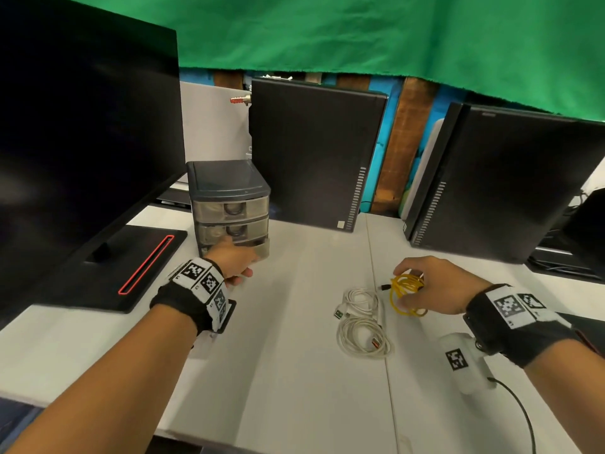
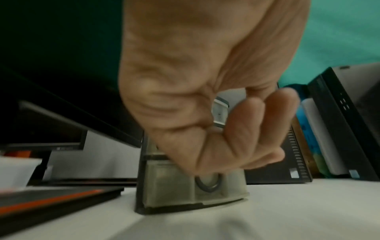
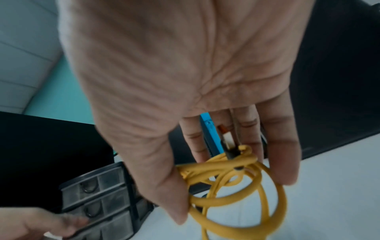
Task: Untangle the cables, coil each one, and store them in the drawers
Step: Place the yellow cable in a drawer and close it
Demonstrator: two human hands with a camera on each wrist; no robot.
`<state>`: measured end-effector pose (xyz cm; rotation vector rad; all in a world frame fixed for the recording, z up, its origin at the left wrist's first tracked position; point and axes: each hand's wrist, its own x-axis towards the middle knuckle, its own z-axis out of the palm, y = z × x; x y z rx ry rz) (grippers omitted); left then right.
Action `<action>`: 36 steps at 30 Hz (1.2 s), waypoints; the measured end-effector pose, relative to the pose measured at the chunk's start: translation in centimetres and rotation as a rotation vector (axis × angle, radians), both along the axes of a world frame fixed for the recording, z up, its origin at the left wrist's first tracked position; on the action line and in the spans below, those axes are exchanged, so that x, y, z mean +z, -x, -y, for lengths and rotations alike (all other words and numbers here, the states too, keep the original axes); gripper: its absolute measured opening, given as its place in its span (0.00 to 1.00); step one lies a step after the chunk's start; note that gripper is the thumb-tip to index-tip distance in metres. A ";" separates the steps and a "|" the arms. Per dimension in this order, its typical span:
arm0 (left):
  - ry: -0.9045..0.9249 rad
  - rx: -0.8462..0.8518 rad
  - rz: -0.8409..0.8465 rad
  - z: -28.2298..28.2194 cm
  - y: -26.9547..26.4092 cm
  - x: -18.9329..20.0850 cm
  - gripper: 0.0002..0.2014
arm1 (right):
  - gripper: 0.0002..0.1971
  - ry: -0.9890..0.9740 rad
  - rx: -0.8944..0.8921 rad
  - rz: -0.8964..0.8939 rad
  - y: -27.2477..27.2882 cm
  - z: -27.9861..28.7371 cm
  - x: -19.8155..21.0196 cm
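Right hand (image 1: 427, 286): thumb and fingers curled around a coiled yellow cable (image 1: 407, 294), smooth rubbery loops with a dark plug end, held just above the white desk (image 1: 294, 339). Left hand (image 1: 234, 260): fingers hooked at the lowest drawer (image 2: 195, 185) of a three-tier drawer unit (image 1: 229, 204), dark frame, frosted translucent fronts with ring pulls; grip unclear. Two white cable coils (image 1: 361, 319) flat on desk, left of the yellow one; black monitor (image 1: 88, 142) beside unit.

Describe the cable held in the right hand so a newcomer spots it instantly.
On the white desk, right of the small grey three-drawer unit, the right hand grips a coiled yellow cable. The two coiled cables beside it are white.
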<state>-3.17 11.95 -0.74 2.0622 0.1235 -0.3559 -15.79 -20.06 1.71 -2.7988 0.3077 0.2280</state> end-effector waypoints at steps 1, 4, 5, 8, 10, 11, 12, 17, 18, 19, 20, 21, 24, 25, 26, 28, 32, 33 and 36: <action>-0.042 -0.022 0.025 -0.1 0.0 0.2 0.08 | 0.24 0.004 0.020 0.017 -0.3 -0.5 0.6; -0.134 -0.056 0.037 -1.0 -0.1 0.5 0.08 | 0.24 0.007 0.071 0.055 -1.2 -2.0 2.2; -0.171 -0.058 0.026 -1.3 -0.1 0.5 0.09 | 0.25 0.006 0.088 0.063 -1.6 -2.6 2.6; -0.326 -0.055 0.016 -2.5 -0.4 0.3 0.16 | 0.26 -0.022 0.127 0.076 -3.0 -4.5 3.6; -0.432 -0.107 -0.001 -2.9 -0.2 0.3 0.20 | 0.26 -0.059 0.152 0.100 -4.1 -6.1 4.0; -0.500 -0.149 -0.001 -2.9 0.0 0.5 0.19 | 0.26 -0.066 0.171 0.114 -4.7 -7.0 4.1; -0.560 -0.186 0.013 -3.0 0.1 0.5 0.18 | 0.26 -0.064 0.191 0.122 -5.3 -7.9 4.3; -0.572 -0.179 0.120 -4.4 -0.2 0.5 0.09 | 0.25 -0.095 0.265 0.111 -8.0 -12.2 4.5; -0.538 -0.169 0.131 -4.8 -0.3 0.3 0.09 | 0.25 -0.101 0.279 0.112 -8.5 -12.9 4.5; -0.503 -0.166 0.128 -5.1 -0.3 0.2 0.10 | 0.25 -0.104 0.292 0.111 -9.0 -13.7 4.4; -0.467 -0.162 0.122 -5.4 -0.3 0.2 0.11 | 0.25 -0.104 0.305 0.113 -9.4 -14.4 4.3; -0.428 -0.150 0.112 -5.6 -0.3 0.1 0.12 | 0.24 -0.102 0.315 0.115 -9.9 -15.2 4.2; -0.325 -0.059 0.134 -6.3 -0.3 0.3 0.09 | 0.19 -0.125 0.337 0.106 -11.6 -17.6 3.3; -0.330 -0.031 0.128 -6.6 -0.4 0.4 0.17 | 0.18 -0.139 0.339 0.094 -12.3 -18.4 2.9; -0.345 -0.028 0.114 -6.9 -0.5 0.4 0.26 | 0.18 -0.151 0.343 0.082 -12.8 -19.3 2.6; -0.385 -0.081 0.072 -7.5 -0.5 0.4 0.38 | 0.18 -0.161 0.348 0.066 -13.8 -21.1 1.8; -0.315 -0.155 0.061 -7.9 -0.1 0.1 0.39 | 0.18 -0.148 0.340 0.073 -14.4 -24.0 -0.9; -0.287 -0.155 0.066 -8.0 0.2 0.0 0.37 | 0.19 -0.137 0.341 0.068 -14.2 -24.3 -1.8; -0.243 -0.195 0.080 -8.2 1.5 0.2 0.29 | 0.16 -0.039 0.371 0.112 -13.4 -24.6 -3.7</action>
